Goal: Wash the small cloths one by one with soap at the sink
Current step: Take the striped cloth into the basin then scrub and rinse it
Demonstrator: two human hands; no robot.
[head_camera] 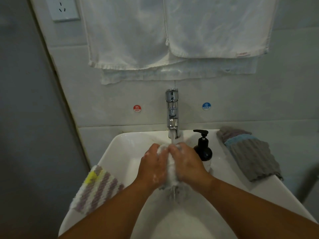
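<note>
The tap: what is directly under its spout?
Under it, running water falls onto a soapy white cloth gripped between the left hand and right hand, over the sink. The hands cover most of the cloth; the drain cannot be seen.

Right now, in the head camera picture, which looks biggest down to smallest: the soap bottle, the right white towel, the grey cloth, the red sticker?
1. right white towel
2. grey cloth
3. soap bottle
4. red sticker

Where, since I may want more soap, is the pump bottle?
In the head view, the black pump bottle stands on the sink rim, just right of the tap and beside the right hand; grey cloths lie farther right.
</note>
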